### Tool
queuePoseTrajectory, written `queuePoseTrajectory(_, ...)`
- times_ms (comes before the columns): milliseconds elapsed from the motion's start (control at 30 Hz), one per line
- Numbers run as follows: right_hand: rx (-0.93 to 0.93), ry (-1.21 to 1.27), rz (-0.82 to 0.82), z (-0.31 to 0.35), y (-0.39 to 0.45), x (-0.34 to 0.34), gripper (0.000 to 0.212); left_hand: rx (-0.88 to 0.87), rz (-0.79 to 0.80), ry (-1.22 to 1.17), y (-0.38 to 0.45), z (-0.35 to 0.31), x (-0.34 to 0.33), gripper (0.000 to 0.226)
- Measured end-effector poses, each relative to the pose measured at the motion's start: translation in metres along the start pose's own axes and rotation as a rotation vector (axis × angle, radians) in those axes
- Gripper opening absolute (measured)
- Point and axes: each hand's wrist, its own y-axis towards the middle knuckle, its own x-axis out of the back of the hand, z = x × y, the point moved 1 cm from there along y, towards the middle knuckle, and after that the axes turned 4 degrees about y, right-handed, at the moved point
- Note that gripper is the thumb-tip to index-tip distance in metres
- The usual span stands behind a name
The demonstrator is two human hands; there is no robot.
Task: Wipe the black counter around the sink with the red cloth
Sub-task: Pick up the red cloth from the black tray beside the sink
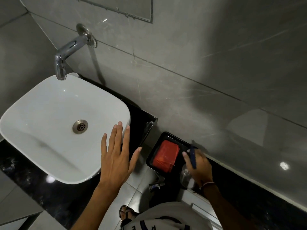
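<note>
A white square sink (49,117) stands on the black counter (41,188), which runs around its front and right side. The red cloth (166,155) lies folded in a black tray (174,138) to the right of the counter's end. My left hand (116,156) hovers flat with fingers spread over the sink's right front corner, holding nothing. My right hand (197,165) is just right of the tray, closed on a clear spray bottle (186,177) with a dark blue nozzle. The hand is beside the cloth, not touching it.
A chrome wall tap (66,58) juts over the sink's back edge. Grey tiled wall rises behind, with a mirror edge (132,12) at the top. A black ledge (249,193) runs along the right wall. Tiled floor and my sandalled foot (127,213) show below.
</note>
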Motion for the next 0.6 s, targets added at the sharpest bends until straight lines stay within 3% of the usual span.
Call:
queuePoseTrajectory(300,-0.084,0.105,0.003,-0.020,0.019,0.002,0.066,-0.018,0.008,0.031,0.007,0.003,-0.001,0.074)
queuePoseTrajectory(467,-0.385,0.283,-0.090,-0.031,-0.035,-0.011,0.086,-0.018,0.016,0.052,0.012,0.008,0.001,0.075)
queuePoseTrajectory(533,-0.579,0.351,-0.072,-0.035,-0.072,-0.026,0.072,0.009,0.021,0.058,0.012,0.012,0.002,0.075)
queuePoseTrajectory(600,-0.709,0.435,0.174,-0.028,-0.093,-0.043,0.041,0.031,0.025,0.062,0.012,0.016,0.002,0.075)
